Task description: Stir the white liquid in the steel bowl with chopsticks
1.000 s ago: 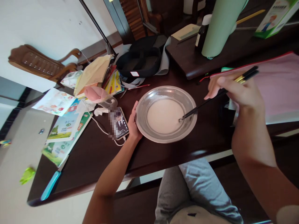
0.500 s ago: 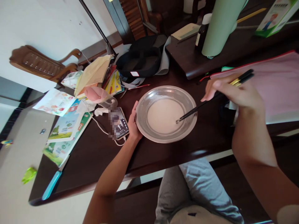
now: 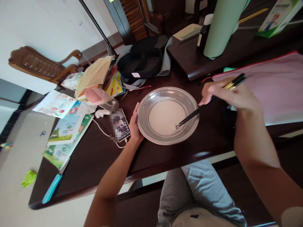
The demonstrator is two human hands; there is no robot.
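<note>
dark wooden table (image 3: 94,157) carries a round shallow steel bowl (image 3: 165,90) of pale milky liquid (image 3: 163,116), set between both hands. left hand (image 3: 134,126), fingers together, lies flat against the bowl's rim, unchanged. right hand (image 3: 230,94) pinches black gold-banded chopsticks (image 3: 201,108); it has shifted toward the left hand, tips sweeping along the liquid's near edge. judgement: stirring is underway. smartphone (image 3: 119,124) lies just outside the left hand.

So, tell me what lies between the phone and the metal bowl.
Only the left hand, resting against the metal bowl beside the phone, as the head view shows.
</note>
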